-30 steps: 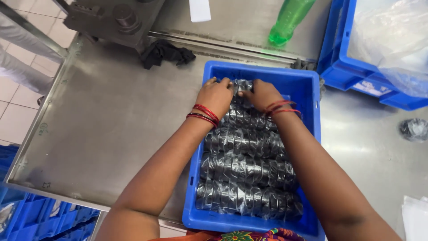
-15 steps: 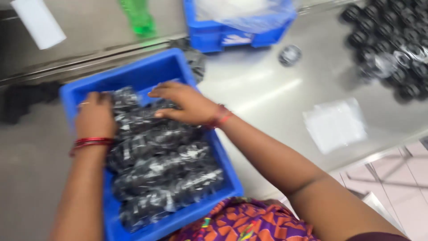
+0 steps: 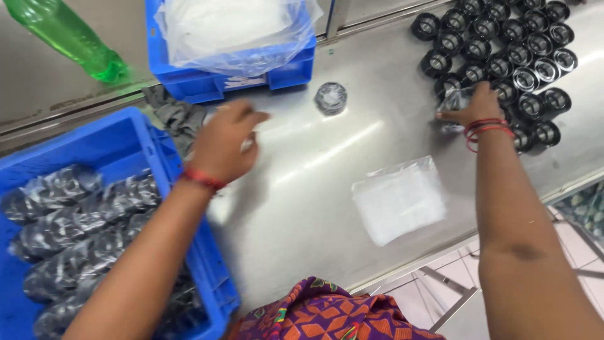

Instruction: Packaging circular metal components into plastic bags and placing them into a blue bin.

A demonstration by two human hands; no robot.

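Right hand (image 3: 478, 104) touches bagged bearing (image 3: 454, 101); left hand (image 3: 221, 141) hovers (blurred).

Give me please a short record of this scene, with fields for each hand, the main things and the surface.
Left hand: left hand raised over the metal table, beside the blue crate of wrapped black rings; grip unclear
Right hand: right hand on a clear-wrapped piece at the edge of the group of black rings
Between the hands: stack of clear bags, one wrapped ring
Behind: blue bin with plastic sheet, green bottle

Factory packing bench: steel table (image 3: 327, 189), blue crates (image 3: 233, 82), bagged parts (image 3: 69, 233).
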